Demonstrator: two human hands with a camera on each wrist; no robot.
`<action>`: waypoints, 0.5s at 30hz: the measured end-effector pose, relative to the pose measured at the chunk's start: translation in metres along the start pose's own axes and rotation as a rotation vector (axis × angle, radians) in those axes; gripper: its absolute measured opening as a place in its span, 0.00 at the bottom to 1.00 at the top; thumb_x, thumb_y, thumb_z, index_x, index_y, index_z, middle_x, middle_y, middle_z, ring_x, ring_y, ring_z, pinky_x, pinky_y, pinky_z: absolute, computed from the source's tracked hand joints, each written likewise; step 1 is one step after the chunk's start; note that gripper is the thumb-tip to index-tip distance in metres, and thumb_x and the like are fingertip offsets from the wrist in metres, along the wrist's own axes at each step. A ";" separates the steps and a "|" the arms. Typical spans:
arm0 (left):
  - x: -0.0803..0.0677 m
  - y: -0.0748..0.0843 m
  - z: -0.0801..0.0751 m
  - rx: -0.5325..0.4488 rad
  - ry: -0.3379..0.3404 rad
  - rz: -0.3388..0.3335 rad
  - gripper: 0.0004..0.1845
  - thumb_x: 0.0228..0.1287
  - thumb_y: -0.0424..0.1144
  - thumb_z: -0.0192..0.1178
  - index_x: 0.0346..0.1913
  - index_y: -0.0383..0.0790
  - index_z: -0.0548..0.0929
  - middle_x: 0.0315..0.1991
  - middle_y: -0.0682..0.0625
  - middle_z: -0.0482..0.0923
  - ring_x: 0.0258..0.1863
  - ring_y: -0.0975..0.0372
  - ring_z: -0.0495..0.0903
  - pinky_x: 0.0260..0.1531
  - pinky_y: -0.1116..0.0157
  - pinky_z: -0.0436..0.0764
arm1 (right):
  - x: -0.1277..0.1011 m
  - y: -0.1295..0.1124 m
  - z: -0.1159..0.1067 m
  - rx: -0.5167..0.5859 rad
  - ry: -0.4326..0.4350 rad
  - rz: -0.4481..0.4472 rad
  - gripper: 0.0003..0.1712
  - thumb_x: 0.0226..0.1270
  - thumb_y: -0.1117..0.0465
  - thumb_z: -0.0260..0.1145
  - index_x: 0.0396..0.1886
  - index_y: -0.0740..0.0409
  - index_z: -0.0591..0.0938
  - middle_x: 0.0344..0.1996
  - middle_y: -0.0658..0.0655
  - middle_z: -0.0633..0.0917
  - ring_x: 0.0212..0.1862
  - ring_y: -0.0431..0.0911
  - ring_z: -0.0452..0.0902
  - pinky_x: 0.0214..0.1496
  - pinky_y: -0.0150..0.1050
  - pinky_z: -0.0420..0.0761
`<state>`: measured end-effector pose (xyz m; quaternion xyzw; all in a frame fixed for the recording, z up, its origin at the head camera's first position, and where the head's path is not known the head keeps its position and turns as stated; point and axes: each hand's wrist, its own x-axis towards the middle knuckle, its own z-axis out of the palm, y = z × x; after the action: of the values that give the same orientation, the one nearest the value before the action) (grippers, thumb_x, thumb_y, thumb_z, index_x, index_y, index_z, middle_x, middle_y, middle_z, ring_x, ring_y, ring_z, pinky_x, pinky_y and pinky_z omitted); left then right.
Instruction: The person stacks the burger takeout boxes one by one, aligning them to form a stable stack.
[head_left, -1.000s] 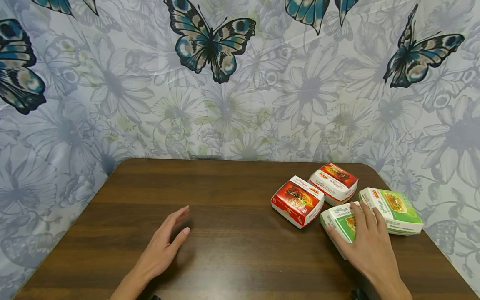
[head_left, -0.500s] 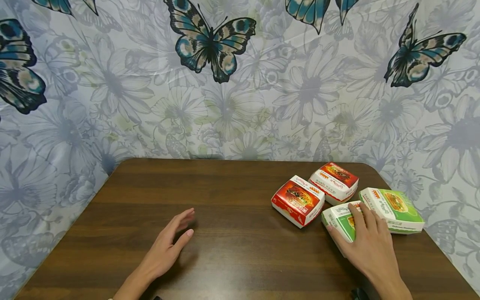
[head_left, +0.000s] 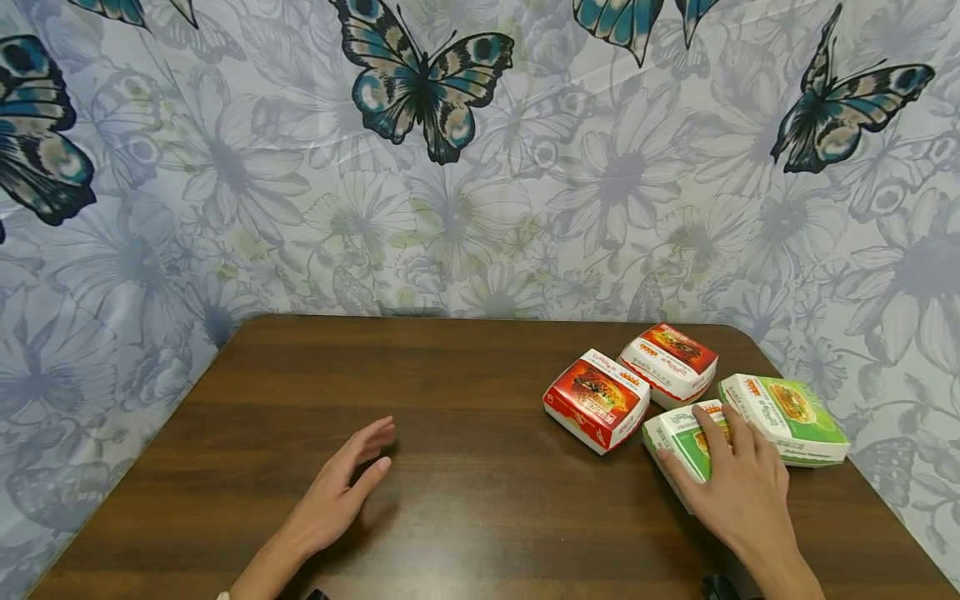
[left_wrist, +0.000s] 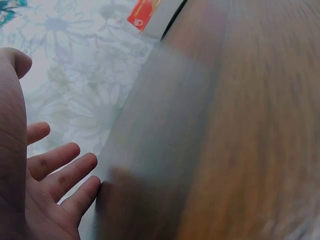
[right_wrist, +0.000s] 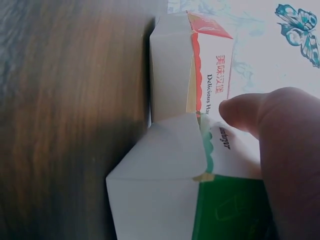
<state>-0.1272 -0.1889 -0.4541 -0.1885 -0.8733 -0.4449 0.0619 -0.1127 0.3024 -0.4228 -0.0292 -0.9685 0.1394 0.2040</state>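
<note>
While the boxes crowd the table's [head_left: 465, 533] far right corner, bare wood spreads wide to the left and middle. Right hand [head_left: 738, 492] lies over the near green box [head_left: 678, 446], fingers curled on its top. Left hand [head_left: 337, 496] rests flat on the wood, fingers loose, holding nothing. Four boxes: two red [head_left: 596, 400], two green [head_left: 787, 419]
</note>
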 end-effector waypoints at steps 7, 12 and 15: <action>0.001 0.000 0.000 -0.004 -0.010 0.033 0.27 0.83 0.40 0.50 0.79 0.43 0.62 0.71 0.43 0.73 0.66 0.49 0.76 0.62 0.45 0.75 | -0.001 0.000 0.000 -0.023 -0.023 0.027 0.45 0.68 0.32 0.64 0.74 0.55 0.69 0.71 0.73 0.63 0.66 0.75 0.56 0.59 0.77 0.57; 0.001 0.000 0.001 -0.003 -0.010 0.032 0.27 0.82 0.38 0.50 0.79 0.43 0.63 0.71 0.44 0.73 0.65 0.50 0.77 0.62 0.46 0.76 | 0.000 0.000 0.001 -0.034 -0.032 0.035 0.44 0.69 0.32 0.63 0.75 0.53 0.69 0.72 0.73 0.63 0.66 0.76 0.57 0.57 0.78 0.58; 0.001 -0.001 0.001 -0.006 -0.008 0.025 0.27 0.82 0.39 0.51 0.79 0.43 0.63 0.71 0.45 0.73 0.65 0.51 0.77 0.62 0.46 0.77 | 0.000 -0.001 0.001 -0.033 -0.024 0.030 0.44 0.69 0.33 0.64 0.74 0.53 0.70 0.71 0.72 0.64 0.65 0.76 0.58 0.57 0.78 0.58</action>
<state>-0.1280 -0.1880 -0.4552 -0.2014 -0.8698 -0.4459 0.0632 -0.1129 0.3015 -0.4239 -0.0454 -0.9726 0.1268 0.1895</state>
